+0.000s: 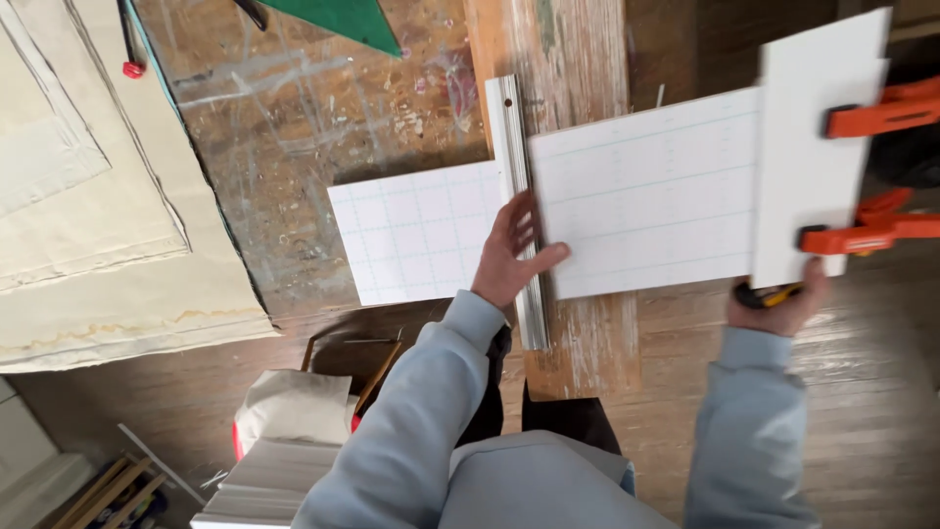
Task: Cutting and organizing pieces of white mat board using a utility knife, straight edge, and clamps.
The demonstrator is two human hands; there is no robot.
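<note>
Far left: large sheets of cream paper (98, 196) lie stacked on the table (313, 127), edges overlapping. A red-tipped tool (131, 61) rests at their upper edge. Table surface is scratched and paint-marked wood. A green triangular sheet (343, 20) sits at the top edge of the view.

Lower left, below the table edge: a pale bag (294, 407) and a stack of white boards (259, 485) on the floor.

Centre: a white gridded board (411, 235) lies flat, running left to right across a worn wooden plank (578, 59) that stands lengthwise under it. A metal straightedge (511, 137) lies across the board, square to its long side, over the plank. The left hand (514, 257) presses down on the straightedge and board, fingers spread, thumb pointing right on the board surface; grip is flat and released, not closed round anything. Sleeve is light blue.

Right: a second white board (813, 147) overlaps the right end of the gridded board, standing crosswise to it. Two orange clamps (881, 113) bite onto its right edge, one above the other.

Lower right: the right hand (778, 304) sits just under the near edge of the crosswise board, its grip clenched round a yellow-and-black tool (769, 292), mostly hidden; kind of tool cannot be told. Floor beneath is wooden planking.
</note>
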